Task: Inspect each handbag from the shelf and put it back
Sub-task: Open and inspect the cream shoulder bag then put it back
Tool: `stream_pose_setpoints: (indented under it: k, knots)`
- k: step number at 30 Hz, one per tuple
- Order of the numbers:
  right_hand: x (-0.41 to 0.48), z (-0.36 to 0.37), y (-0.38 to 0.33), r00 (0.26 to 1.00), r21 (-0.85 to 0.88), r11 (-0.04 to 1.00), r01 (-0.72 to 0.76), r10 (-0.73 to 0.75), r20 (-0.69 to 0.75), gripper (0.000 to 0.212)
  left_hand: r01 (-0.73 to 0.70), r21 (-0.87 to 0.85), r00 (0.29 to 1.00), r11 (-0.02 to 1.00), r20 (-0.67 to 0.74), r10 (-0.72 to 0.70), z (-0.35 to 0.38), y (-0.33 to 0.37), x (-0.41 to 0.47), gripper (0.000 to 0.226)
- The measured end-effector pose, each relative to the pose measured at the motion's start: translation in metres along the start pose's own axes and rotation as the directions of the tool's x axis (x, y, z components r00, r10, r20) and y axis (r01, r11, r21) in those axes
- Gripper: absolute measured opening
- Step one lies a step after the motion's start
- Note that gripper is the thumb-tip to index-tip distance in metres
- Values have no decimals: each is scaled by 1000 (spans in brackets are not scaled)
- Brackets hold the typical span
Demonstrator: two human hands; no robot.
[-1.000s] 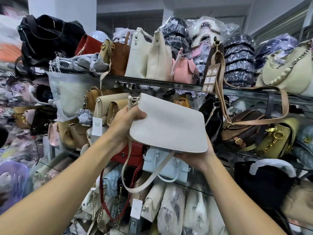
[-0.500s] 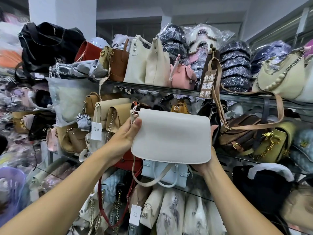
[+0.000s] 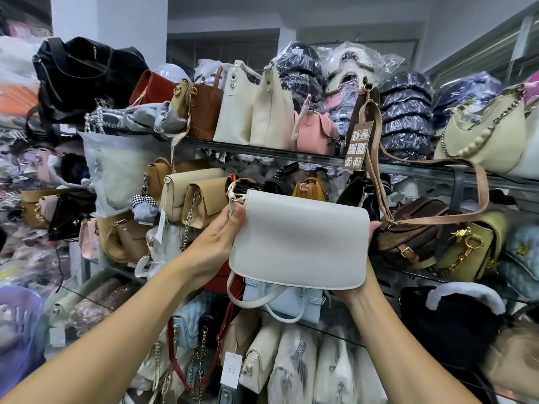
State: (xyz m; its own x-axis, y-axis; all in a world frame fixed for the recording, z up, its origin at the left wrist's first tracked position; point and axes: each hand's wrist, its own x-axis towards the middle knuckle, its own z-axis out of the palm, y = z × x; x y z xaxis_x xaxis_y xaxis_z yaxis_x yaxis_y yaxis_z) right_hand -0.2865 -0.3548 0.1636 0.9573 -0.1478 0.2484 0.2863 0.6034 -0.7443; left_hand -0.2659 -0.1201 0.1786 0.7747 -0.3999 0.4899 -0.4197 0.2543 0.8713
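A white flap handbag (image 3: 300, 240) is held upright in front of the middle shelf, its flat flap facing me. My left hand (image 3: 217, 243) grips its left edge, thumb near the metal strap ring at the top corner. My right hand (image 3: 360, 284) holds the right and bottom edge from behind; only fingertips and the heel of the hand show. The bag's white strap (image 3: 256, 298) hangs in a loop below it.
Glass shelves (image 3: 262, 154) are packed with bags: cream totes (image 3: 256, 112), a pink bag (image 3: 316, 131), beige flap bags (image 3: 198, 196), a brown bag with a long tan strap (image 3: 420, 228), a light blue bag (image 3: 294, 304) right behind the held one.
The white bag has turned from tilted to upright and level, and moved slightly forward toward the middle shelf. Both hands keep their hold.
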Motion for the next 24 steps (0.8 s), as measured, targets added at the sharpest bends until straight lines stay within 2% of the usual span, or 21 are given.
stream_pose_setpoints:
  k: [5,7,9,14,18,24]
  knots:
    - [0,4,0,1000,-55,998,-24,25,19,99,27,-22,999,999,-27,-28,-9,-5,2,59]
    - [-1,7,2,1000,-79,997,-11,12,17,111,47,-75,998,996,-41,-50,-12,-7,4,67]
    - [-3,8,4,1000,-102,995,18,-17,4,113,71,-129,994,989,-77,-81,-13,-9,5,70]
    - [-13,26,-3,983,-239,961,136,-161,-88,76,92,-216,983,972,-137,-124,-16,-14,7,68]
    - [-28,47,-5,971,-345,917,201,-233,-53,70,132,-310,964,942,-180,-194,-18,-19,11,71]
    - [-42,68,-2,972,-339,915,219,-236,-8,77,161,-362,937,918,-236,-258,-24,-24,17,76]
